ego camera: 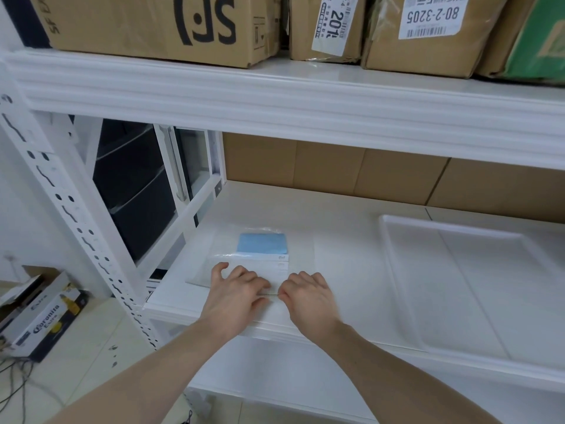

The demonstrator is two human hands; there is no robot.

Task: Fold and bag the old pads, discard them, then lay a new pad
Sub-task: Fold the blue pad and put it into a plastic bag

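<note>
A clear plastic bag (253, 264) lies flat on the white shelf (336, 228), toward its left front, well apart from the shallow white tray (458, 286) on the right. Inside the bag, a folded pad (263, 243) shows a light blue face at the far end and a white band just in front of it. The near part of the bag looks whitish and wrinkled, with a thin edge running along the front between the two hands.

The left hand (237, 290) rests on the bag's near left part, fingers spread and slightly bent, thumb tip by the front edge. The right hand (308, 293) sits just beside it at the same edge, its fingers curled and its thumb and forefinger closed narrowly at the bag's rim; whether they actually pinch the plastic cannot be told.

Cardboard boxes (159, 26) stand on the upper shelf.
</note>
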